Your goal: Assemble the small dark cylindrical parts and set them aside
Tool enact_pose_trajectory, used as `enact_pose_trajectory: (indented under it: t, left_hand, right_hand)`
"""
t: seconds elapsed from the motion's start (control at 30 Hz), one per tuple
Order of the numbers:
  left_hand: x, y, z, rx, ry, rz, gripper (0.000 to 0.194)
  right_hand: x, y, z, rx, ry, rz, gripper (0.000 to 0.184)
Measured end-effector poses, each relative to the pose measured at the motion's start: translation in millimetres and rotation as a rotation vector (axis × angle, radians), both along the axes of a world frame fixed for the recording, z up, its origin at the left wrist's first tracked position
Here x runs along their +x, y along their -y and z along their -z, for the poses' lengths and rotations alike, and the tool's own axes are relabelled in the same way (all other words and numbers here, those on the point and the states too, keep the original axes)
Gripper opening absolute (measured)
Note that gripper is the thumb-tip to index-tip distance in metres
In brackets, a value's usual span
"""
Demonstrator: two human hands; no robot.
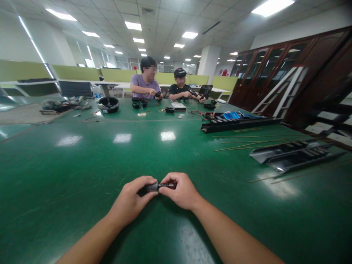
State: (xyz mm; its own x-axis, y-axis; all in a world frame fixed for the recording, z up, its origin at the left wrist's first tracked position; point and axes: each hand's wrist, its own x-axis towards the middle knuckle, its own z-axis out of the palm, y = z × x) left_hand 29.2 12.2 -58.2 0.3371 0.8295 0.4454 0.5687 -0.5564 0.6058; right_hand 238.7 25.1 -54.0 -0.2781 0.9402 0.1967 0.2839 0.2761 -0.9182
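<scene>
Just above the green table [90,165], my left hand [133,200] is closed around the wide grey end of a small dark cylindrical tool [153,187]. My right hand [180,190] pinches the thinner black part of the same tool between thumb and fingers. It lies roughly level, and both hands almost touch at its middle. My fingers cover much of it, so its exact kind does not show.
Black metal channels [297,156] and thin brass-coloured rods [242,143] lie to the right. Farther back sits a long black rail [239,124] with blue parts. Two people [145,82] work across the table, near a black headset [108,105]. A stepladder [283,91] leans by the cabinets.
</scene>
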Motion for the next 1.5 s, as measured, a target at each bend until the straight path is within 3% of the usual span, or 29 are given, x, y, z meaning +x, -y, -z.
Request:
enact_pose_trajectory:
  t: [0.57,1.5]
  left_hand:
    - [0,-1,0.1,0.05,0.01,-0.018,0.027]
    - [-1,0,-10.3,-0.023,0.027,-0.049,0.025]
  right_hand:
    - [1,-1,1.8,-0.013,-0.027,0.004,0.012]
    - [3,-1,-1.0,-0.076,-0.05,0.043,0.014]
